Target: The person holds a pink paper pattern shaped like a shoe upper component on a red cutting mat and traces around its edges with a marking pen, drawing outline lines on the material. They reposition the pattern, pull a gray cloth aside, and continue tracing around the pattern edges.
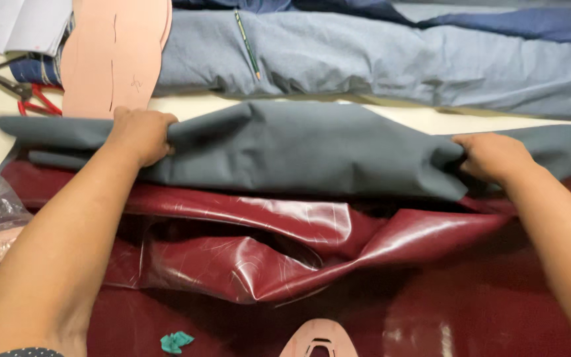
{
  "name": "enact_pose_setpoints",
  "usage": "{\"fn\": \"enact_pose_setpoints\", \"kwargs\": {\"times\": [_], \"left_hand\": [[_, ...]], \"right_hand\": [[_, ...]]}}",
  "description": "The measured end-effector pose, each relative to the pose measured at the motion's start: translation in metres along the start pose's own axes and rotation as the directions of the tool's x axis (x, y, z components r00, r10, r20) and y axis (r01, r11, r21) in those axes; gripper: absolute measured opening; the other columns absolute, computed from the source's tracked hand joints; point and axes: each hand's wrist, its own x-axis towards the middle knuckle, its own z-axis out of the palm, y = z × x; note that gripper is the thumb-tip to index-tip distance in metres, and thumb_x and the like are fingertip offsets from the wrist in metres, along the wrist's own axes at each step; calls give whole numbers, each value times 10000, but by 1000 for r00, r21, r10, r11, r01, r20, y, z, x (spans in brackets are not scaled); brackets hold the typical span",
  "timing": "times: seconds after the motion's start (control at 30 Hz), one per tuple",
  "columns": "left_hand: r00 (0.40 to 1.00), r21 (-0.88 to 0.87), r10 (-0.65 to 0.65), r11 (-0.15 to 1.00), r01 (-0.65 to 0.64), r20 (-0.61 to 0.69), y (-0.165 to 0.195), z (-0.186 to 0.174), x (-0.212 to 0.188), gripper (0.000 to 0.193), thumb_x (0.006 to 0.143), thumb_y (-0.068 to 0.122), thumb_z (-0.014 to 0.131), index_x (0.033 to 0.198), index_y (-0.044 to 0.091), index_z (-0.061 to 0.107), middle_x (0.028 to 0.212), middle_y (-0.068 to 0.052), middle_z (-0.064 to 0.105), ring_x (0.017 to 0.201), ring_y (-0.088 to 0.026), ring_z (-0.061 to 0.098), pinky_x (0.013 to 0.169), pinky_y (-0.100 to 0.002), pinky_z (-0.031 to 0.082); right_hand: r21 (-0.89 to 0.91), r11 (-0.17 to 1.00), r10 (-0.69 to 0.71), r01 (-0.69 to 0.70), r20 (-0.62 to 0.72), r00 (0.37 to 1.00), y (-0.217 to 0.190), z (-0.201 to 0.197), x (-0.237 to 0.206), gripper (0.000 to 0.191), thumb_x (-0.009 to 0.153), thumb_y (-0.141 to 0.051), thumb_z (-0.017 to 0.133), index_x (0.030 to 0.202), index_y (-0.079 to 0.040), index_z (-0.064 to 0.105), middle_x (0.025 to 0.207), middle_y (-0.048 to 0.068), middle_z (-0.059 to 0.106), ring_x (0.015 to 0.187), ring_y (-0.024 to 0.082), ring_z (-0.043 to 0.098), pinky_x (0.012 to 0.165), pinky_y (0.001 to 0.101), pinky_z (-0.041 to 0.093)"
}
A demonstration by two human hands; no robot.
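A long fold of dark grey fabric (299, 149) stretches across the table above a glossy dark red leather-like sheet (285, 251). My left hand (141, 134) grips the grey fabric near its left end, fingers bunched into the cloth. My right hand (494, 157) pinches the same fabric near its right end. The red sheet lies wrinkled and folded under and in front of the grey one.
Blue-grey cloth (398, 59) lies at the back with a green pencil (247, 45) on it. A pink cardboard pattern (114, 53) and red-handled scissors (31, 96) sit at the back left. A small pink pattern piece (318, 338) and a teal scrap (176, 341) lie in front.
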Motion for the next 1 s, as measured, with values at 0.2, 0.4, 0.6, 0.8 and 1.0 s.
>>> {"fn": "enact_pose_setpoints", "kwargs": {"times": [0.2, 0.4, 0.6, 0.8, 1.0], "left_hand": [[649, 64, 144, 987, -146, -747, -32, -7, -8, 147, 825, 68, 690, 945, 152, 670, 912, -94, 684, 918, -317, 640, 891, -441, 458], [566, 166, 168, 985, -56, -807, -20, -10, -71, 103, 1022, 63, 602, 1047, 147, 654, 925, -59, 613, 951, -264, 585, 981, -391, 396], [887, -361, 267, 840, -405, -376, -20, 19, -110, 387, 748, 306, 749, 1085, 118, 717, 1051, -92, 683, 1047, -302, 656, 972, -460, 473], [981, -186, -4, 982, -33, -193, -43, 10, -41, 764, 791, 171, 817, 1491, 183, 511, 1571, -122, 442, 1269, -398, 573, 963, -495, 511], [994, -98, 12, 995, -2, 110, -17, 6, -14, 815, 718, 201, 889, 1420, 167, 477, 1472, -134, 505, 1235, -394, 593, 969, -491, 516]], "right_hand": [[-31, 1000, -24, 4, -691, 723, 66, 14, -16, 187, 975, -149, 722, 1116, -71, 627, 1075, 159, 673, 1008, 351, 664, 913, 434, 552], [173, 982, 154, -76, -497, 854, 106, 51, -69, 460, 858, 32, 652, 1316, -7, 640, 943, 209, 654, 777, 306, 669, 723, 397, 579], [662, 739, 51, 125, -240, 969, 106, 90, -123, 296, 889, 23, 566, 1123, -1, 746, 1061, 156, 773, 931, 271, 758, 808, 424, 617], [157, 958, -100, 238, -598, 795, 103, 34, -35, 596, 789, -111, 740, 1366, 0, 640, 1374, 240, 641, 1126, 399, 659, 1006, 439, 537], [88, 996, -16, 10, 66, 998, 45, 22, -13, 1069, 603, -250, 972, 1565, -233, 505, 1473, 162, 518, 1179, 371, 626, 953, 441, 537]]}}
